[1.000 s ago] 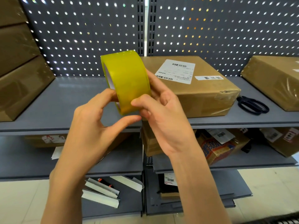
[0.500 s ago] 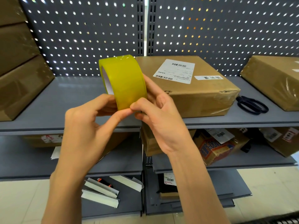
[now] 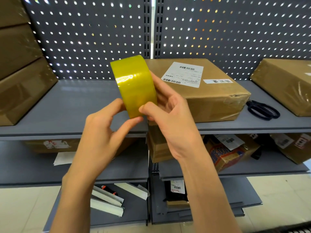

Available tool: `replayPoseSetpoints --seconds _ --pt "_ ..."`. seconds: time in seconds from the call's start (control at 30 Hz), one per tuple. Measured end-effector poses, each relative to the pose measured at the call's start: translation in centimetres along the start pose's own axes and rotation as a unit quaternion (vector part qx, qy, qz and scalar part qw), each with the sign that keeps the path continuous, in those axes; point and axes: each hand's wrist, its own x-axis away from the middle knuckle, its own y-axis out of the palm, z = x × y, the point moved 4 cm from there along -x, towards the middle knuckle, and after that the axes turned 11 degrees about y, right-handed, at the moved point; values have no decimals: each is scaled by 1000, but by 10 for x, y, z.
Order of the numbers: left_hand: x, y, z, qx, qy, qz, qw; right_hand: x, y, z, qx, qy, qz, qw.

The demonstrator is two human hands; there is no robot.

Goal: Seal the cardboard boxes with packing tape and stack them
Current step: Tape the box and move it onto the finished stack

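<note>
Tape roll [image 3: 134, 84] btwn hands (both gripping).

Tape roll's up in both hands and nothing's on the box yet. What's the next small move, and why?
Probably pick the tape's free end loose with a thumbnail. Both hands, left hand and right hand, grip the yellow tape roll, thumbs on its lower edge, and no strip hangs free. The labelled box waits behind on the shelf.

Bare shelf [image 3: 80, 101] left of labelled box [image 3: 207, 91]
</note>
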Motion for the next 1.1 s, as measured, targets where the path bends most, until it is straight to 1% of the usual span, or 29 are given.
replayPoseSetpoints --seconds 0.13,0.43,0.6,0.8,0.93,1.1 --pt "0 -2 3 -11 7 18 1000 0 0 -6 39 -10 -1 999" --pt "-1 -6 6 6 13 23 1000 1 -2 -3 50 17 -18 998" --pt "-1 -8 3 31 -14 39 999 1 -4 -1 77 24 -32 996" --pt "-1 -8 2 83 -36 61 994 2 -4 -1 71 26 -55 996" --pt "-1 -10 2 97 -40 67 992 2 -5 1 68 24 -66 995" --pt "0 -10 -3 155 -74 88 981 1 -6 2 65 22 -84 994"
